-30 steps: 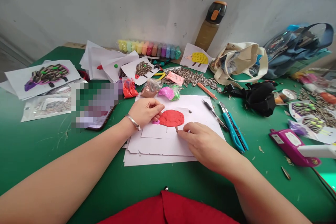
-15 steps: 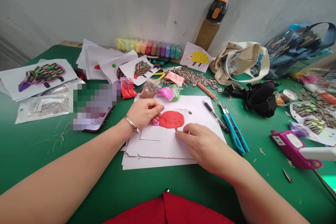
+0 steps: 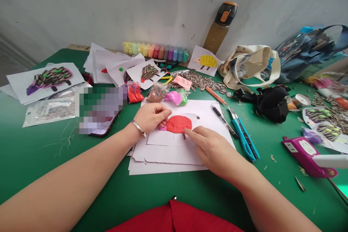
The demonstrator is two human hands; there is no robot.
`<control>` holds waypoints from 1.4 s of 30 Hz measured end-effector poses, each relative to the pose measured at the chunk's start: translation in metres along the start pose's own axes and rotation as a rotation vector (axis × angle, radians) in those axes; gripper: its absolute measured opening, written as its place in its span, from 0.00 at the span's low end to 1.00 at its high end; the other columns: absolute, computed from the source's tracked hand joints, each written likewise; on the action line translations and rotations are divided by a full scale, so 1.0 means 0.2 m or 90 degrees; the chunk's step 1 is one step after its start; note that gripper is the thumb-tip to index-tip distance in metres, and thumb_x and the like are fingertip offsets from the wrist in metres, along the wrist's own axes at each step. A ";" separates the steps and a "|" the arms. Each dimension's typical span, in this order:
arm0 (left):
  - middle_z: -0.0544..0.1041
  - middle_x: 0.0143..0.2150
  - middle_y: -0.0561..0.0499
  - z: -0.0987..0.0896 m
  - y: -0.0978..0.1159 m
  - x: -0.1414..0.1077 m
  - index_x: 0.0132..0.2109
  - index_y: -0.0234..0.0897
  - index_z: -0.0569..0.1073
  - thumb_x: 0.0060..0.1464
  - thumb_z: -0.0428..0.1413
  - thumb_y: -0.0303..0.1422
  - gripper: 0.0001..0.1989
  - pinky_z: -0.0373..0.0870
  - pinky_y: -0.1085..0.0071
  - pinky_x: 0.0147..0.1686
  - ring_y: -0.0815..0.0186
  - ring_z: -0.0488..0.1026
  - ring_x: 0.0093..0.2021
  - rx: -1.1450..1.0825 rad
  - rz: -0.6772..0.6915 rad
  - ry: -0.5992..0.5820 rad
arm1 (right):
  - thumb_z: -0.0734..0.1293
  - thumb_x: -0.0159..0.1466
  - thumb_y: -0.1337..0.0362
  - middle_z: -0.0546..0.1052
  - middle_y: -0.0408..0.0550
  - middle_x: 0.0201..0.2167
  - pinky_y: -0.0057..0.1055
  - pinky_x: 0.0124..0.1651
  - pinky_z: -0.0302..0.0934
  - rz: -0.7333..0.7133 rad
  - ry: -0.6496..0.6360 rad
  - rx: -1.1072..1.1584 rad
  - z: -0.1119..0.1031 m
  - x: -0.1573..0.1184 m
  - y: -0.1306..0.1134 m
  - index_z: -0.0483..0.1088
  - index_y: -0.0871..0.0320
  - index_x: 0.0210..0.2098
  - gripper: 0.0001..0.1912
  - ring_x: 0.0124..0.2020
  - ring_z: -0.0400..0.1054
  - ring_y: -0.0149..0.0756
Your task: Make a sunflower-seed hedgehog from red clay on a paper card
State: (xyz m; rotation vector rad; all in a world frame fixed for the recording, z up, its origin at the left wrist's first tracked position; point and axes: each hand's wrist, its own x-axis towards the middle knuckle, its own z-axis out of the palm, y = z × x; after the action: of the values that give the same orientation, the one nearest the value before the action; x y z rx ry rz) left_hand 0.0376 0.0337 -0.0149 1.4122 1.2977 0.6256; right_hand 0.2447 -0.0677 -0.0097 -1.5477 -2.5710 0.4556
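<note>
A flattened red clay oval [image 3: 178, 124] lies on a small white sheet [image 3: 159, 139], with a bit of pink clay [image 3: 162, 128] at its left end and a brown leg piece below its right part. My left hand [image 3: 154, 117] is at the pink end, thumb and fingers pinched together; what they hold, if anything, is too small to name. My right hand [image 3: 210, 145] stretches its index finger to the clay's lower right edge, its other fingers curled and nothing seen in it. Larger white papers [image 3: 168, 156] lie beneath.
Beyond the papers are bagged clays [image 3: 174, 96], sunflower seeds [image 3: 194, 78] and a seed-covered picture [image 3: 149, 72]. A pen [image 3: 224, 120] and blue cutters [image 3: 243, 136] lie right; a phone [image 3: 104, 119] lies left. A bottle [image 3: 220, 25] stands by the wall.
My right index finger has moved up from the brown leg piece to the red clay's edge. My left hand keeps its pinch at the pink end. The view has shifted slightly.
</note>
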 end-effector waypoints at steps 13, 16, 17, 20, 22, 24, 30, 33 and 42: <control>0.76 0.22 0.52 0.00 0.00 -0.01 0.28 0.33 0.73 0.52 0.58 0.36 0.10 0.72 0.77 0.20 0.71 0.72 0.19 -0.011 -0.002 0.004 | 0.56 0.64 0.75 0.72 0.53 0.40 0.31 0.42 0.61 0.022 -0.007 0.000 -0.01 0.01 -0.01 0.70 0.58 0.49 0.18 0.39 0.67 0.38; 0.76 0.22 0.52 0.00 0.00 0.00 0.28 0.34 0.73 0.51 0.58 0.37 0.10 0.72 0.77 0.20 0.71 0.72 0.19 -0.014 -0.002 0.003 | 0.56 0.64 0.75 0.72 0.53 0.40 0.31 0.42 0.61 0.027 -0.007 0.010 -0.01 0.01 -0.01 0.70 0.59 0.50 0.19 0.39 0.67 0.38; 0.76 0.22 0.52 0.00 0.00 0.00 0.28 0.34 0.73 0.51 0.59 0.37 0.10 0.72 0.76 0.20 0.71 0.72 0.19 -0.015 -0.002 0.002 | 0.56 0.64 0.75 0.72 0.53 0.41 0.31 0.42 0.61 0.035 0.000 0.023 -0.01 0.01 -0.01 0.69 0.58 0.51 0.19 0.39 0.67 0.38; 0.76 0.22 0.52 0.00 0.00 0.00 0.29 0.34 0.73 0.50 0.59 0.38 0.11 0.72 0.76 0.20 0.70 0.72 0.19 -0.018 -0.007 -0.005 | 0.56 0.64 0.75 0.72 0.52 0.41 0.31 0.41 0.61 0.051 0.014 0.053 -0.02 0.01 0.00 0.68 0.57 0.52 0.20 0.39 0.68 0.37; 0.76 0.22 0.52 -0.01 0.00 0.00 0.29 0.34 0.73 0.50 0.59 0.38 0.11 0.72 0.76 0.20 0.71 0.72 0.19 -0.020 -0.010 -0.009 | 0.56 0.65 0.74 0.72 0.53 0.41 0.31 0.40 0.61 0.045 0.007 0.042 -0.02 0.02 0.00 0.70 0.57 0.49 0.18 0.38 0.68 0.37; 0.76 0.22 0.52 -0.01 0.00 0.00 0.29 0.34 0.73 0.50 0.59 0.38 0.11 0.72 0.76 0.21 0.70 0.73 0.19 -0.024 -0.010 -0.011 | 0.56 0.65 0.74 0.72 0.53 0.40 0.31 0.39 0.61 0.035 0.000 0.033 -0.02 0.02 0.00 0.71 0.57 0.46 0.17 0.37 0.67 0.37; 0.77 0.23 0.50 -0.01 -0.01 0.00 0.29 0.34 0.73 0.49 0.60 0.39 0.12 0.73 0.75 0.21 0.69 0.73 0.19 -0.023 -0.014 -0.015 | 0.56 0.64 0.75 0.73 0.50 0.38 0.30 0.39 0.61 0.073 0.037 0.047 -0.03 0.00 0.05 0.69 0.54 0.53 0.22 0.36 0.68 0.36; 0.77 0.23 0.51 -0.01 0.00 0.00 0.30 0.33 0.74 0.50 0.60 0.38 0.11 0.73 0.75 0.21 0.70 0.73 0.19 -0.026 -0.018 -0.012 | 0.58 0.64 0.73 0.73 0.48 0.35 0.29 0.37 0.60 0.064 0.033 0.011 -0.03 0.00 0.05 0.72 0.52 0.49 0.19 0.34 0.68 0.35; 0.77 0.23 0.52 -0.01 0.01 0.01 0.29 0.34 0.74 0.51 0.59 0.37 0.10 0.73 0.76 0.21 0.70 0.73 0.20 -0.023 -0.017 -0.013 | 0.58 0.66 0.72 0.74 0.48 0.35 0.29 0.38 0.61 0.045 0.067 0.031 -0.04 0.00 0.05 0.73 0.51 0.48 0.18 0.35 0.68 0.35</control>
State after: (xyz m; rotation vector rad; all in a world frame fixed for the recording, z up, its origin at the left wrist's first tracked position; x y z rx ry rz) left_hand 0.0364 0.0358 -0.0133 1.3668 1.2816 0.6124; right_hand 0.2547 -0.0624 -0.0051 -1.6046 -2.4170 0.4275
